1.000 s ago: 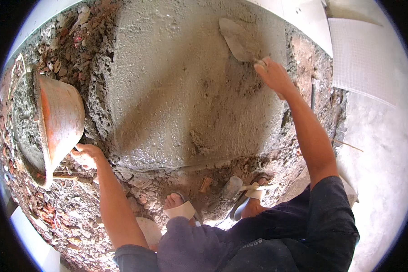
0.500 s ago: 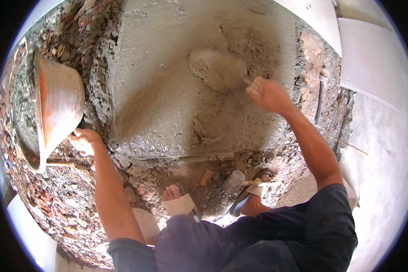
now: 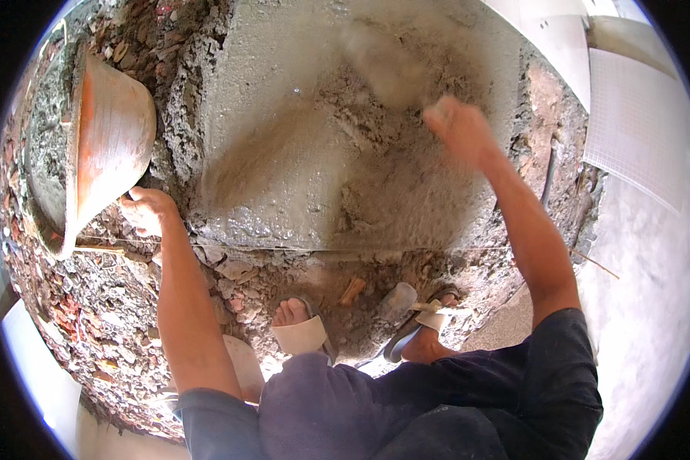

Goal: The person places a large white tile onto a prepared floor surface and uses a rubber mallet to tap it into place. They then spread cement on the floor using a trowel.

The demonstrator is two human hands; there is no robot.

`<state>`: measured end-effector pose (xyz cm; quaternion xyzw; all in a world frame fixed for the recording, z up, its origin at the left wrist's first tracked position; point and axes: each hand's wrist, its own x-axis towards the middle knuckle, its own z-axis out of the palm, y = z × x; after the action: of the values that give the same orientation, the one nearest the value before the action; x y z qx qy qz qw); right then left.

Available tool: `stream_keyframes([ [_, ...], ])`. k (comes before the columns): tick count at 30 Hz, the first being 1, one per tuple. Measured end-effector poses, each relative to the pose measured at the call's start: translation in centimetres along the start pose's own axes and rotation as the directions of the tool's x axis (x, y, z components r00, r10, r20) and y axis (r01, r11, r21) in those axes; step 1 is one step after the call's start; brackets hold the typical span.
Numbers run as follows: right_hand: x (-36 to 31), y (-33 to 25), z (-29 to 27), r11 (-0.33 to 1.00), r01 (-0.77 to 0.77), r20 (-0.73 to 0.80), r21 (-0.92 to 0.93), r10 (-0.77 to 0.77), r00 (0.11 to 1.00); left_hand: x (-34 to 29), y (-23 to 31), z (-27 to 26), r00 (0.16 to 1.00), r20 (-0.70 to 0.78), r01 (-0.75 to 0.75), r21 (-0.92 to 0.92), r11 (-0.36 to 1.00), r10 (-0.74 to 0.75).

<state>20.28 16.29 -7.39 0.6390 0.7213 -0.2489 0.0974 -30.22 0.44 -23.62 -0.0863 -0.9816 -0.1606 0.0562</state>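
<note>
My right hand [image 3: 460,130] is closed round the handle of a trowel [image 3: 387,65], whose broad blade is smeared by motion. The trowel is over wet grey mortar [image 3: 261,176] spread in a wide patch ahead of me. Loose, rougher mortar lies under and below the blade. At the left, my left hand [image 3: 147,211] has its fingers curled against the outside of a large orange basin [image 3: 119,115]. That basin is tipped on its side, its mouth facing left, with grey mortar coating the inside. The fingertips are partly hidden.
A mallet [image 3: 397,300] lies between my sandalled feet, beside a brick fragment [image 3: 353,291]. A thin string [image 3: 299,248] runs along the mortar's near edge. Rubble [image 3: 107,330] covers the left ground. White panels [image 3: 632,126] stand at the right.
My right hand and the trowel have moved slightly farther away over the mortar. My left hand stays at the basin. The whole view has shifted a little.
</note>
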Motion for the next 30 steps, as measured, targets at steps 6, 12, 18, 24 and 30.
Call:
stream_keyframes([
  [6,5.6,0.3,-0.1,0.995,0.1,-0.092,0.007,-0.099,0.991,-0.1,0.3,-0.6,1.0,-0.025,0.008,0.001,1.0,-0.008],
  [12,-2.4,1.2,1.0,0.981,0.134,0.229,-0.138,-0.1,0.968,-0.3,0.1,-0.3,0.999,-0.036,-0.017,-0.001,1.0,0.017],
  [18,-1.1,4.8,1.0,0.993,-0.056,-0.176,0.106,0.074,0.982,-0.2,0.1,0.2,0.999,-0.038,-0.035,0.005,0.999,0.035],
  [24,-6.9,4.4,4.0,0.996,-0.078,0.044,0.046,0.076,0.996,-0.2,0.5,0.3,0.998,-0.034,-0.045,0.005,0.999,0.046],
  [30,-10.8,8.5,4.6,0.944,-0.266,-0.155,0.195,0.298,0.942,0.0,0.7,0.7,0.998,-0.024,-0.064,0.002,0.998,0.064],
])
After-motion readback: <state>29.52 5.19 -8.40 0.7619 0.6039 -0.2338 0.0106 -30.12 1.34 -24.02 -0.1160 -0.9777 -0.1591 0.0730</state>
